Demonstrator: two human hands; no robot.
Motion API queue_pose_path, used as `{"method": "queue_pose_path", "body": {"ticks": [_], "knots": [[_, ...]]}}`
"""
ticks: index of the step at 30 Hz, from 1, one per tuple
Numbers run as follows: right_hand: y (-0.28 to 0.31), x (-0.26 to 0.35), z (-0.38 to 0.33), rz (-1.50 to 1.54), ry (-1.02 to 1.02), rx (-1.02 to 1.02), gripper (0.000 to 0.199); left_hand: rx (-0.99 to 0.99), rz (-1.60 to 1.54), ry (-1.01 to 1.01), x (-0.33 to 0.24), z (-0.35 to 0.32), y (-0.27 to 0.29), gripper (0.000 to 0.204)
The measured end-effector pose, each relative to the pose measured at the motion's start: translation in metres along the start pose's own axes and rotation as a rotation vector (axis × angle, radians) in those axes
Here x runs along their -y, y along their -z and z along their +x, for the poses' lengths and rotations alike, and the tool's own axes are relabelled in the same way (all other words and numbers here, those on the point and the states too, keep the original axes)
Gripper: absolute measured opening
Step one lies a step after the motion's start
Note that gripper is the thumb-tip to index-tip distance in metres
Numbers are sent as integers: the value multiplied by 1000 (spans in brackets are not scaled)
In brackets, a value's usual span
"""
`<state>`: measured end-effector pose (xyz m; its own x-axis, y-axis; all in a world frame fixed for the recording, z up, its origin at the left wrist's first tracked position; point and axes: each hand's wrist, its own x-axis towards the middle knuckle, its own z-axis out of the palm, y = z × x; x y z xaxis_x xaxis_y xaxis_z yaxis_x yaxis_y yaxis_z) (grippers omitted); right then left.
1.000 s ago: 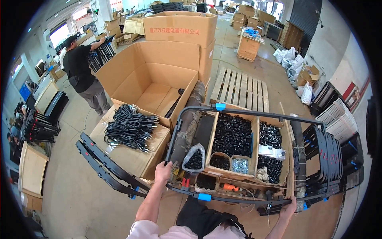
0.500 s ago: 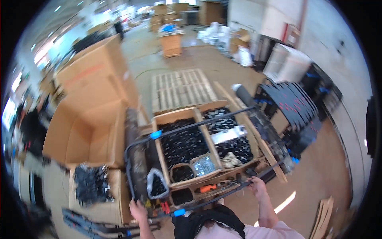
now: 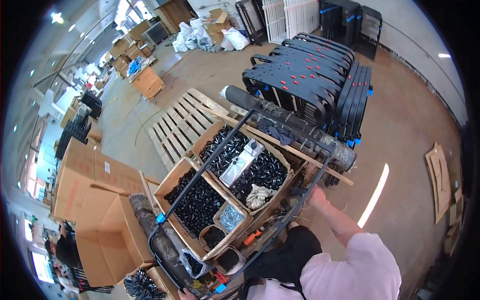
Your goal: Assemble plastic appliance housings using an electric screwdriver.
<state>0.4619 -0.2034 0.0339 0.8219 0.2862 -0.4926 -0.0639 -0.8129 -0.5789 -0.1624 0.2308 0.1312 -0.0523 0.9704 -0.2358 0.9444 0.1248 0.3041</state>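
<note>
A large rectangular frame of black tube [image 3: 210, 163] lies slantwise over the parts boxes, with blue pieces on it near its left end. My right hand [image 3: 316, 196] is closed round its near bar, towards the right end. At the lower edge my left hand [image 3: 186, 294] grips the frame's left end; most of that hand is cut off. Beneath the frame is a divided wooden box [image 3: 172, 182] of small black parts. A silvery metal piece [image 3: 242, 162] and a pale glove [image 3: 260, 196] rest on the parts, beside a small tray of screws [image 3: 231, 218].
A stack of black panels with red bits [image 3: 305, 70] stands beyond, right of a wooden pallet [image 3: 182, 122]. Padded rollers [image 3: 295, 127] flank the box. An open carton [image 3: 107, 245] is at left, and flat cardboard [image 3: 438, 182] lies on the floor at right. An orange-handled tool [image 3: 252, 237] lies near me.
My view has swung to the right, so the panel stack is now more central. Both hands keep hold of the frame, which now slants more steeply in view; my left hand has shifted to the lower edge.
</note>
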Motion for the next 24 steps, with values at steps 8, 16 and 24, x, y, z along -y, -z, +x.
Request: {"method": "queue_pose_path", "body": {"ticks": [8,16,24], "knots": [[-62,-19,96,-707,59,-55,45,-592,-365,-352,-119,-53,-38,35],[11,25,32,-667,378,75,29,188,-674,-699,-305,-133,-83,23],[149,-3,-100,-443,142,225,48,774,-651,-884,-474,-222,-143,27]]}}
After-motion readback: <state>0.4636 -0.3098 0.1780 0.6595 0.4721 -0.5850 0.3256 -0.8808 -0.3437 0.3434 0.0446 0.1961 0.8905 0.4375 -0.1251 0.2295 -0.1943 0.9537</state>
